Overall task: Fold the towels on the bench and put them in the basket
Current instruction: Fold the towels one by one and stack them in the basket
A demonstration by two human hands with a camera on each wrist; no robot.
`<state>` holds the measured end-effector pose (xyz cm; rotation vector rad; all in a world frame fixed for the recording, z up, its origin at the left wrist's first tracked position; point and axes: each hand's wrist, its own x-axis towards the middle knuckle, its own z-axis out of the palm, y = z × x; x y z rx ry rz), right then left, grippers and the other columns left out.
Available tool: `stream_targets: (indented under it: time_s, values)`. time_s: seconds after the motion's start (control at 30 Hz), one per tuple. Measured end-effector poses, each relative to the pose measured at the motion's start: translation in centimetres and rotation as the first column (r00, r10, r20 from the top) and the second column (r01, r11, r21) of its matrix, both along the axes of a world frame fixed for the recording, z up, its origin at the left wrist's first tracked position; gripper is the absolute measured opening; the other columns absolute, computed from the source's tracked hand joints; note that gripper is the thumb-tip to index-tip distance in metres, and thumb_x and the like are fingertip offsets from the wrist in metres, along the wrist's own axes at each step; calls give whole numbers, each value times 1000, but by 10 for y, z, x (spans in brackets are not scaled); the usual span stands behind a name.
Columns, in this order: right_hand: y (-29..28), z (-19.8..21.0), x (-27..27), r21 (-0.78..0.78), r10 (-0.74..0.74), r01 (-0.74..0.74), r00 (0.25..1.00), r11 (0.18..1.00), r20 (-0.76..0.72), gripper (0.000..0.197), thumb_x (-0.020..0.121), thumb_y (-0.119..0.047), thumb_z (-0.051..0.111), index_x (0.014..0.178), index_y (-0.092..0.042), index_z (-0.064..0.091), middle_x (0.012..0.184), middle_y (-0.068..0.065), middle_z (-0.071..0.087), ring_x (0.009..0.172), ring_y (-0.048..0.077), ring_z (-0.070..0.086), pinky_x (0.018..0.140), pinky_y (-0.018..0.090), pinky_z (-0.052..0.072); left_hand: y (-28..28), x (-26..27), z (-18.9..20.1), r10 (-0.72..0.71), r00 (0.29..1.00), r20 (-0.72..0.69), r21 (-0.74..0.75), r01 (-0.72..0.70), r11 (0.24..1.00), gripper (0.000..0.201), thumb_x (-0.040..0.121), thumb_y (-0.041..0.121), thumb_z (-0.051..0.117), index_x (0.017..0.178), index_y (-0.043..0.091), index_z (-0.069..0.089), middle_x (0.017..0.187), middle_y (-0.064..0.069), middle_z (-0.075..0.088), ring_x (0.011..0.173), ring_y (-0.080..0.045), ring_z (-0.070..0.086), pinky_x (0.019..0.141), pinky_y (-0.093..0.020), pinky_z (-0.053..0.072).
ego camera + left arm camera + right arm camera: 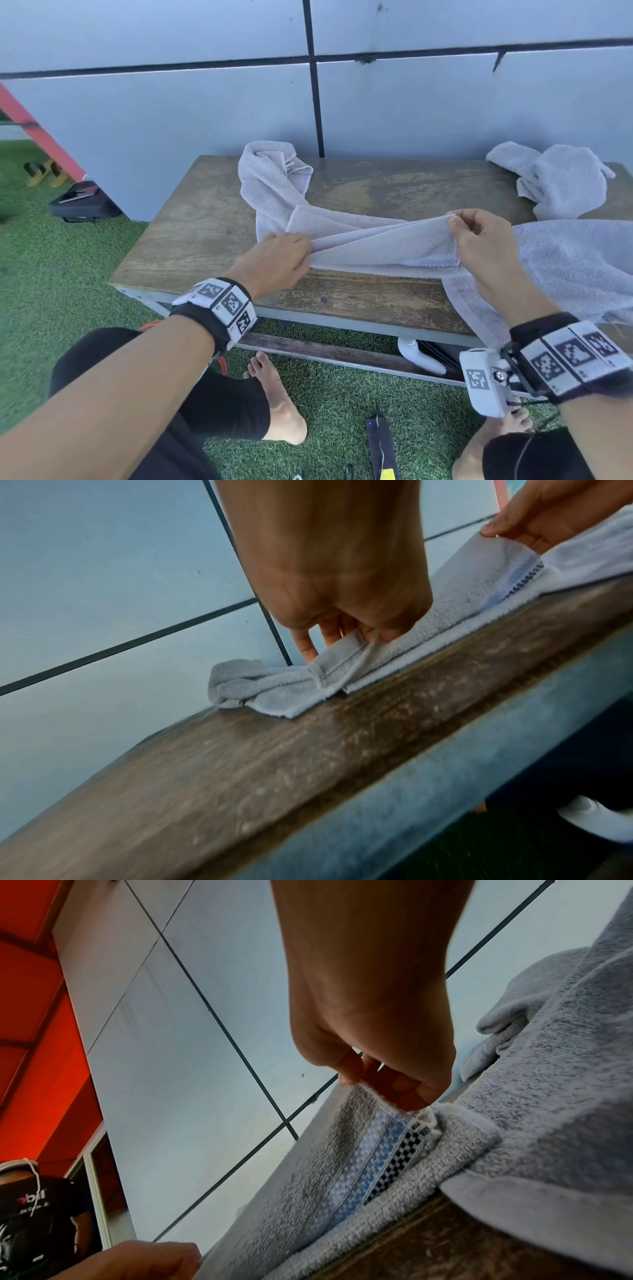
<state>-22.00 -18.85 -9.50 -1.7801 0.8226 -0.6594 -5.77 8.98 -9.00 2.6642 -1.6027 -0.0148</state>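
A grey towel is spread across the wooden surface, with its far end bunched against the wall and its right part draped over the front edge. A folded band of the towel is held stretched between both hands, just above the surface.

The left hand is positioned at the left end of the band. Its fingers are curled and narrow, and the towel's hemmed edge is pinched between them and the thumb, close to the surface.

The right hand is positioned at the right end of the band. The corner of the towel is pinched between its thumb and fingers and is lifted slightly off the surface. A woven stripe of white, blue and black checks is visible just below this grip.

A second towel, crumpled, lies at the far right of the surface, near the wall and apart from the held towel.

The basket cannot be located in any view.

Marker bands are worn on both wrists. The surface is carried on a metal frame, under which a white object is seen. Green artificial turf covers the ground, and the person's bare feet rest on it. A black bag lies on the turf at the left.
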Motion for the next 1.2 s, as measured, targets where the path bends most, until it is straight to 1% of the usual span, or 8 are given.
stream_targets:
  time_s: [0.13, 0.3, 0.43, 0.57, 0.67, 0.8, 1.0, 1.2]
  values:
    - [0, -6, 0, 10, 25, -24, 999, 1000, -45, 13, 100, -20, 57, 102, -19, 70, 94, 1, 66, 85, 12, 56, 79, 28, 44, 12, 2, -14, 28, 999, -35, 4, -27, 1000, 19, 96, 34, 59, 102, 15, 59, 104, 2, 54, 94, -19, 53, 79, -35, 43]
    - [-1, -6, -1, -1, 3, -3, 998, 1000, -56, 15, 100, -20, 57, 103, -17, 71, 91, -2, 65, 82, 9, 56, 78, 28, 43, 20, 1, -6, 36, 993, -116, -131, -51, 990, 15, 100, 22, 54, 90, 10, 56, 89, -2, 58, 76, -23, 55, 69, -39, 46]
    - [0, -3, -2, 10, -14, 14, 999, 1000, -41, 14, 100, -20, 56, 104, -17, 70, 96, 0, 65, 85, 10, 55, 79, 26, 43, 21, 1, 3, 24, 993, -120, -89, -35, 995, 18, 103, 19, 42, 87, 11, 43, 77, -5, 55, 63, -25, 52, 60, -43, 45]
    - [2, 0, -2, 9, -20, 21, 999, 1000, -38, 14, 100, -20, 56, 105, -18, 69, 95, -1, 65, 87, 12, 56, 78, 25, 43, 21, 4, 7, 22, 995, -99, -32, -25, 999, 16, 103, 18, 44, 88, 13, 43, 81, -3, 55, 67, -23, 52, 61, -37, 44]
    - [2, -1, -2, -5, -21, 20, 998, 1000, -57, 15, 101, -21, 56, 106, -17, 69, 94, -1, 64, 87, 12, 56, 79, 28, 44, 22, 6, 1, 28, 998, -48, 15, -27, 1000, 12, 101, 15, 46, 89, 14, 44, 85, -3, 56, 71, -23, 53, 64, -39, 47]
    - [1, -3, -2, 5, -29, 30, 998, 1000, -51, 15, 101, -18, 55, 106, -15, 69, 95, 0, 64, 80, 7, 55, 69, 20, 43, 29, 8, -12, 81, 996, -42, 51, -78, 996, 5, 96, 10, 49, 96, 10, 54, 94, -5, 56, 78, -26, 54, 66, -42, 48]
    - [2, -3, -3, -1, -23, 23, 997, 1000, -68, 16, 101, -18, 55, 106, -16, 70, 99, 1, 66, 89, 12, 57, 70, 20, 43, 35, 8, -18, 136, 983, -125, -15, -139, 990, 24, 93, 24, 60, 115, 15, 61, 106, 0, 58, 88, -23, 59, 76, -41, 51]
    - [3, -2, -3, -6, -17, 17, 997, 1000, -71, 14, 101, -20, 55, 104, -18, 69, 98, 0, 65, 87, 12, 56, 69, 21, 43, 33, 3, -16, 165, 985, -58, -53, -168, 984, 13, 97, 19, 57, 102, 10, 64, 98, -2, 59, 81, -25, 61, 67, -39, 50]
